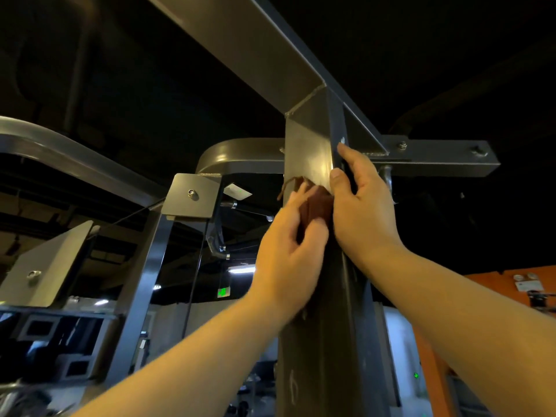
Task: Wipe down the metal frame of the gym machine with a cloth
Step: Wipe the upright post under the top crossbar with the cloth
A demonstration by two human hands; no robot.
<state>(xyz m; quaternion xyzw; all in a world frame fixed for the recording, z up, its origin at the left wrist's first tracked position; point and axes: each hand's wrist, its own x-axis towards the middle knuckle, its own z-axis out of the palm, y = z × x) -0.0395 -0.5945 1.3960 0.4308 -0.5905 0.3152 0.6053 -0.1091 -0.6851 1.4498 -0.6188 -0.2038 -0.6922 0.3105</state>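
The left grip (285,251) curls round a dark brown cloth (316,203), pressing it on the grey square steel upright (308,145); the right grip (365,206) clasps the upright's right edge.

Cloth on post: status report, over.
Left hand holds cloth against post. Right hand grips post edge. Nothing blocking.
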